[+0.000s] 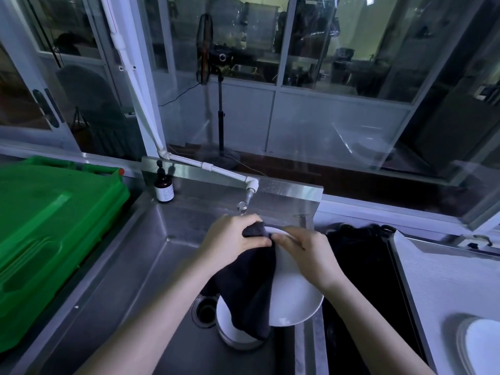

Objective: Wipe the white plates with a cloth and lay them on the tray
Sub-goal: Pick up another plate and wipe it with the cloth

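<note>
Left hand (232, 236) was above the sink (130, 266), its fingers (254, 240) curled tight round the bunched top of the dark cloth (249, 288), no gap between them, thumb side pressed on the fabric. The rest of the cloth hung down over the left half of the white plate (295, 296) and past its lower edge. Right hand (308, 257) lay on the upper part of the plate, fingers close together and bent over the top rim, fingertips (282, 237) just beside the cloth, touching or nearly so. The white plate was held tilted in the air over the right side of the sink, upper rim toward the tap (247, 197), lower rim toward the camera. A second white dish (230, 330) sat on the sink floor under the hanging cloth, just beside the drain (205, 311). Brown bottle (164, 186) stood upright at the back left corner of the sink. Green crate (54, 226) lay left of the sink. A dark basin (362, 272) was right of the sink, then a pale surface (443, 282) carrying another white plate (483, 345) at the lower right edge; could not tell if that surface was the tray
</note>
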The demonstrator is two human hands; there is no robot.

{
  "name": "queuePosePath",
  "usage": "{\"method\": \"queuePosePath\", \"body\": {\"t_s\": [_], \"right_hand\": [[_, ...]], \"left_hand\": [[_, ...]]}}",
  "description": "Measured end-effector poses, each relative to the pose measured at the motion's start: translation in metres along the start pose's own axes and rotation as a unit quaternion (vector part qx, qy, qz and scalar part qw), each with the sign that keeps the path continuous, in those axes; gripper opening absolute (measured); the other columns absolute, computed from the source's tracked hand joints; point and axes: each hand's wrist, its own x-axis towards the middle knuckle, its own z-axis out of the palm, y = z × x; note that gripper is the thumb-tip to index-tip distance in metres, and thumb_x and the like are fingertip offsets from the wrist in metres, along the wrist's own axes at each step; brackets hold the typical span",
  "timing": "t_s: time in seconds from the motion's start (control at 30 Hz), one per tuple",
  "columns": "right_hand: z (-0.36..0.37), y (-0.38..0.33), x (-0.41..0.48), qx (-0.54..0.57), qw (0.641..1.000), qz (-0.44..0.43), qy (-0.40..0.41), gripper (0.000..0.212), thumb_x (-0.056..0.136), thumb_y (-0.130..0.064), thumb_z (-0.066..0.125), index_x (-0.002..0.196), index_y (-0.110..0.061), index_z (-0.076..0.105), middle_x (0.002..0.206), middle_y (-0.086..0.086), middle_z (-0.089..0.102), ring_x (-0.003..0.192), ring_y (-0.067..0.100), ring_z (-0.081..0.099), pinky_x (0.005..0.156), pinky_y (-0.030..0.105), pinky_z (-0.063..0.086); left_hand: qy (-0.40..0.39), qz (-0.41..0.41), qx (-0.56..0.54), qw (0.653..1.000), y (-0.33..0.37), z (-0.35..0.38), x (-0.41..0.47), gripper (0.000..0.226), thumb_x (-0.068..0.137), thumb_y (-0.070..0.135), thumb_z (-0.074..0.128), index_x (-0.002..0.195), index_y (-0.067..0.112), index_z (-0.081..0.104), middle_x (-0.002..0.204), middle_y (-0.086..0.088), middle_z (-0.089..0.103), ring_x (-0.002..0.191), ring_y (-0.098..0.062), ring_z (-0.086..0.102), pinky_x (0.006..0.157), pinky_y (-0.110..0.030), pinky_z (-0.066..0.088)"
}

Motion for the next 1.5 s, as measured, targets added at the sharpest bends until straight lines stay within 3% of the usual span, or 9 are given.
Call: {"method": "queuePosePath", "body": {"t_s": [0.1,0.3,0.5,0.63,0.87,1.2,1.3,1.4,1.5], "right_hand": [[-0.004,-0.001,0.003,0.013,0.999,-0.017,0.023,0.034,0.095,-0.030,0.066,0.063,-0.040,0.061,0.054,-0.020,0.053,0.055,-0.003,0.047,0.057,0.014,0.036],[-0.018,0.021,0.002,0.168,0.967,0.086,0.173,0.039,0.096,-0.036,0.063,0.068,-0.010,0.057,0.057,-0.011,0.043,0.056,0.005,0.037,0.049,0.018,0.029],[-0.019,0.010,0.011,0.062,0.995,0.015,0.082,0.043,0.096,-0.031,0.063,0.058,-0.019,0.046,0.050,-0.013,0.040,0.049,0.001,0.036,0.049,0.015,0.030],[-0.007,0.003,0.010,-0.014,0.998,-0.063,0.005,0.031,0.095,-0.030,0.065,0.068,-0.016,0.059,0.057,-0.014,0.046,0.055,0.002,0.039,0.055,0.017,0.032],[-0.019,0.010,0.005,0.141,0.974,0.070,0.161,0.042,0.098,-0.032,0.062,0.056,-0.030,0.056,0.050,-0.017,0.041,0.050,0.000,0.036,0.047,0.013,0.028],[-0.017,-0.008,0.016,0.001,0.998,-0.064,-0.004,0.035,0.096,-0.028,0.064,0.070,-0.006,0.057,0.058,-0.004,0.045,0.058,0.004,0.039,0.058,0.024,0.033],[-0.024,-0.003,0.018,0.150,0.982,0.048,0.105,0.027,0.095,-0.032,0.066,0.080,-0.010,0.070,0.062,-0.007,0.054,0.060,0.004,0.046,0.056,0.019,0.037],[-0.003,-0.003,0.013,0.334,0.891,0.181,0.248,0.035,0.090,-0.042,0.065,0.085,-0.007,0.068,0.067,-0.005,0.054,0.063,0.008,0.047,0.059,0.027,0.039],[0.013,0.002,0.003,0.325,0.898,0.192,0.227,0.031,0.092,-0.046,0.060,0.084,-0.016,0.065,0.070,-0.008,0.057,0.068,0.010,0.050,0.063,0.029,0.041]], "left_hand": [[-0.025,0.001,0.003,1.000,0.003,-0.005,0.007,0.025,0.073,0.046,0.080,0.085,0.032,0.065,0.072,-0.003,0.065,0.069,-0.016,0.060,0.073,-0.038,0.048],[0.095,-0.114,-0.142,0.979,-0.017,-0.004,-0.004,0.029,0.084,0.024,0.077,0.071,0.019,0.051,0.066,0.010,0.057,0.063,-0.003,0.048,0.063,-0.023,0.038],[0.046,-0.081,-0.082,0.992,-0.009,-0.009,0.003,0.023,0.079,0.033,0.081,0.088,0.030,0.059,0.076,0.010,0.066,0.072,0.000,0.059,0.069,-0.009,0.041],[-0.026,-0.024,-0.021,0.999,0.006,-0.005,0.006,0.025,0.073,0.038,0.084,0.084,0.034,0.062,0.074,0.005,0.067,0.072,-0.012,0.059,0.071,-0.028,0.045],[0.120,-0.147,-0.105,0.976,-0.005,-0.010,-0.016,0.027,0.086,0.023,0.075,0.069,0.023,0.054,0.063,0.024,0.063,0.062,0.010,0.055,0.060,-0.007,0.040],[0.010,-0.083,-0.066,0.994,0.003,-0.012,0.001,0.023,0.078,0.028,0.082,0.091,0.013,0.071,0.086,-0.008,0.072,0.085,-0.019,0.066,0.082,-0.035,0.048],[0.133,-0.177,-0.159,0.962,-0.008,-0.009,-0.009,0.016,0.084,0.028,0.076,0.084,0.014,0.068,0.081,-0.004,0.073,0.076,-0.011,0.064,0.070,-0.025,0.047],[0.244,-0.276,-0.305,0.878,-0.004,0.012,-0.022,0.011,0.090,0.031,0.069,0.084,0.022,0.070,0.080,0.011,0.074,0.076,0.000,0.068,0.063,-0.015,0.049],[0.280,-0.301,-0.351,0.842,-0.007,0.020,-0.023,0.012,0.092,0.029,0.068,0.083,0.022,0.071,0.080,0.010,0.075,0.081,-0.006,0.069,0.068,-0.017,0.052]]}}
